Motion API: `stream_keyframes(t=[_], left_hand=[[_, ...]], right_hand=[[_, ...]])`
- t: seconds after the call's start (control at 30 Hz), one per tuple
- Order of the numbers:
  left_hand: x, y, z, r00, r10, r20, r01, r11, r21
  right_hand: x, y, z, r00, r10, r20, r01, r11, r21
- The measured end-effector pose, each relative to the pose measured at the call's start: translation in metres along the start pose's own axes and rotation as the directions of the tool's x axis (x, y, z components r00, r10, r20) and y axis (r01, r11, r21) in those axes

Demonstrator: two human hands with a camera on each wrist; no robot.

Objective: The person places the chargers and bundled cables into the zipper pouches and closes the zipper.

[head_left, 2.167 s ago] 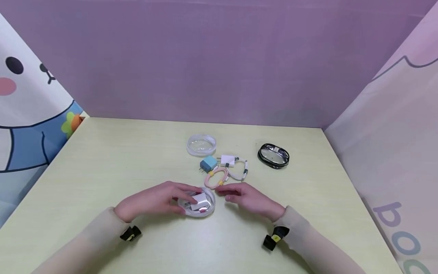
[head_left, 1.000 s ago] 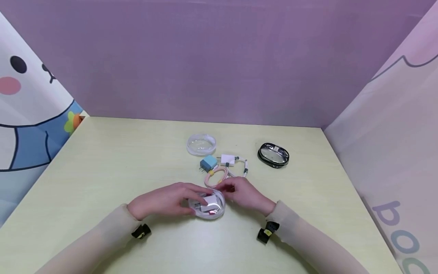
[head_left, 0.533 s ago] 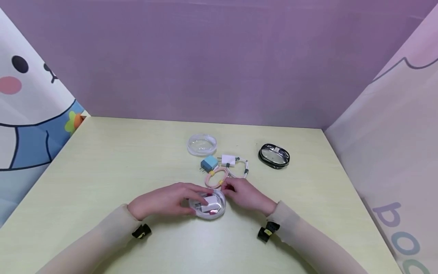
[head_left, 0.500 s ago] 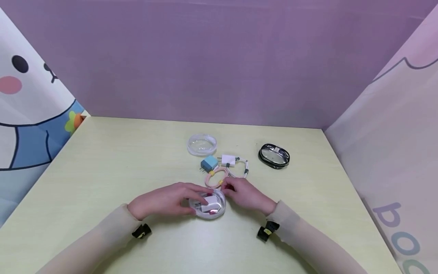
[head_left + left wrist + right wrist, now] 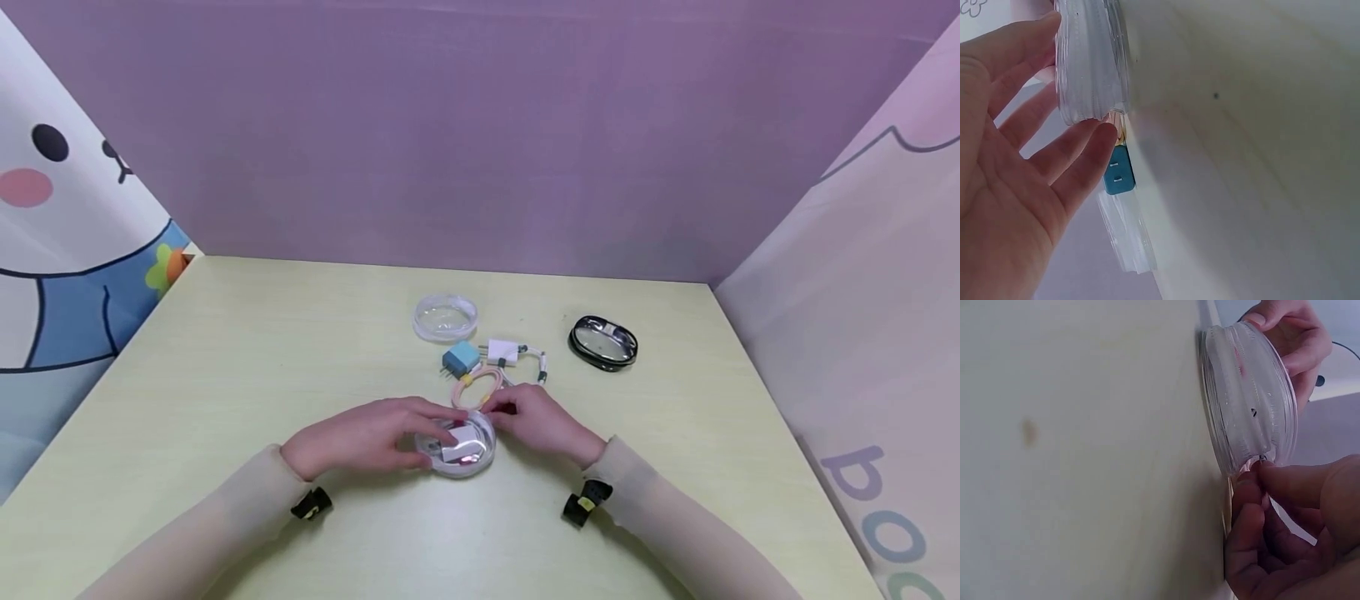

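Observation:
A clear round zip case (image 5: 486,457) lies on the table in the head view, with a white charger (image 5: 459,450) and a coiled cable inside. My left hand (image 5: 367,437) holds it from the left, thumb at the near side and fingers over the top. At the far right edge, my right hand (image 5: 538,423) pinches the zipper pull with thumb and index finger. The right wrist view shows the case's side (image 5: 1241,400) with zipper teeth running along it; the pull itself is mostly hidden by fingertips. The left wrist view has the left hand (image 5: 1016,169) spread against the case wall.
Behind the hands lie a blue charger (image 5: 461,359), a coiled pink cable (image 5: 480,372) and a white charger (image 5: 502,352) with a white cable (image 5: 542,364). Farther back are a second clear round case (image 5: 446,321) and a black-edged oval case (image 5: 603,343).
The case and left hand have shifted right since the oldest frame. My right hand has come onto the case's edge and pinched the zipper pull. Over the last half second little has moved.

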State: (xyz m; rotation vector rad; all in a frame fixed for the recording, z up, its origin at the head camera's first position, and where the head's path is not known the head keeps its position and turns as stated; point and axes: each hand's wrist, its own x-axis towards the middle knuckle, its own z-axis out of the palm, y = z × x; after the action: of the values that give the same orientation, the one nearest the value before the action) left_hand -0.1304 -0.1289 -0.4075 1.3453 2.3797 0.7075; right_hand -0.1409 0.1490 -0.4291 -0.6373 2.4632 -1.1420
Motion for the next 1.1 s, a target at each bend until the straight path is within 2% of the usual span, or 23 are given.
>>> stream_keyframes(t=[0.1, 0.27, 0.43, 0.67, 0.83, 1.1], left_hand=[[0.001, 0.0, 0.0, 1.0, 0.017, -0.006, -0.017, 1.0, 0.003], [0.005, -0.001, 0.001, 0.997, 0.081, -0.014, -0.081, 0.997, 0.017], [0.01, -0.001, 0.003, 0.993, 0.119, 0.009, -0.119, 0.992, 0.037], [0.013, -0.002, 0.005, 0.994, 0.106, 0.04, -0.111, 0.986, 0.125], [0.014, -0.002, 0.005, 0.993, 0.105, 0.059, -0.112, 0.985, 0.133], [0.013, -0.003, 0.006, 0.99, 0.126, 0.06, -0.132, 0.985, 0.111]], right_hand=[[0.001, -0.001, -0.001, 1.0, 0.011, 0.016, -0.012, 0.999, 0.03], [0.003, 0.0, -0.003, 0.998, 0.007, 0.055, -0.011, 0.997, 0.071], [0.004, 0.0, -0.004, 0.992, 0.031, 0.121, -0.048, 0.989, 0.139], [0.001, 0.002, -0.007, 0.967, 0.121, 0.223, -0.18, 0.946, 0.268], [-0.002, 0.005, -0.008, 0.959, 0.13, 0.251, -0.212, 0.918, 0.335], [-0.008, 0.007, -0.008, 0.95, 0.148, 0.276, -0.248, 0.894, 0.374]])
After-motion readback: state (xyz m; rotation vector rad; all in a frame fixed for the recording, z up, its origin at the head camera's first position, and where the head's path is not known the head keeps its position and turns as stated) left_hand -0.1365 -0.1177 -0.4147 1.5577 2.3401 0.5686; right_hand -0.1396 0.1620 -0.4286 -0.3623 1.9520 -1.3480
